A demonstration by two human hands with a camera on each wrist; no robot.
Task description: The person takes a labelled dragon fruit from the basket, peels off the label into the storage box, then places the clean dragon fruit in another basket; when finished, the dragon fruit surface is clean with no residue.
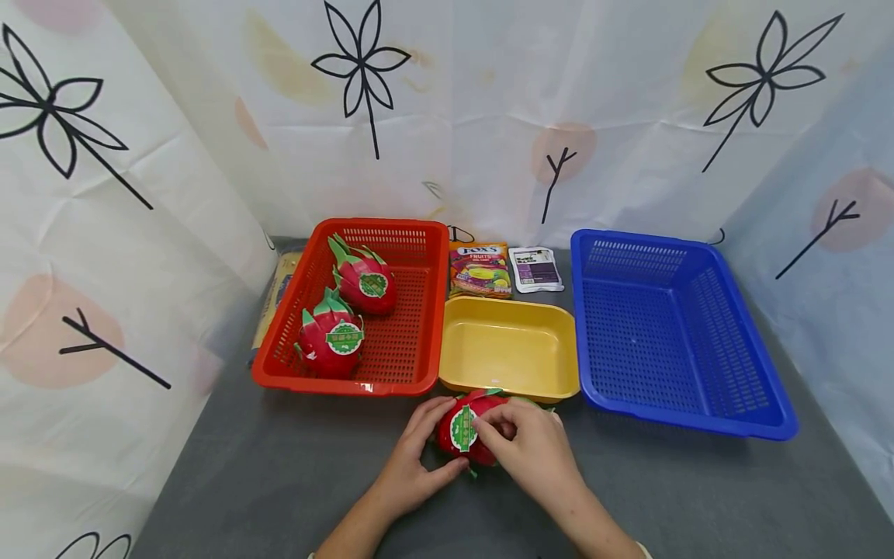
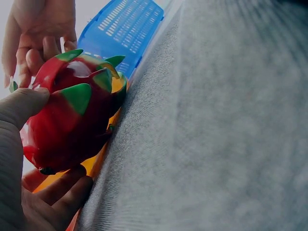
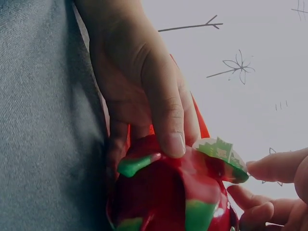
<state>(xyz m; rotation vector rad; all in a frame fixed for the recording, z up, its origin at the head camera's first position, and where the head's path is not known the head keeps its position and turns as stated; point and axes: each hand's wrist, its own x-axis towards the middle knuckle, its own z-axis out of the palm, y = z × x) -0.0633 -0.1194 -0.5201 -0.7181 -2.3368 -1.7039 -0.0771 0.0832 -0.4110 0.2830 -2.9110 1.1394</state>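
One white cloth (image 1: 482, 85) printed with black-line flowers hangs behind and beside a single grey bench (image 1: 244, 466). Two baskets stand on it: a blue basket (image 1: 632, 341) at the right and a red basket (image 1: 408, 314) at the left. Between them sits one yellow tray (image 1: 510, 349), smaller and shallower.

Two hands work just in front of that tray. The left hand (image 1: 414, 466) grips one red dragon fruit (image 1: 482, 450), thumb on one side and fingers curved round the other. The right hand (image 1: 538, 450) has its fingers bent and drawn narrow over the same fruit, the thumb touching the edge of its green-and-white sticker (image 1: 463, 428) (whether they pinch it, I cannot tell).

Two more fruits lie in the red basket, an upper fruit (image 1: 384, 303) and a lower fruit (image 1: 328, 361), each showing one similar sticker. Three packets remain: an orange packet (image 1: 480, 272) and a white packet (image 1: 536, 270) side by side behind the tray, and a yellowish packet (image 1: 275, 296) partly hidden beside the red basket's left wall.
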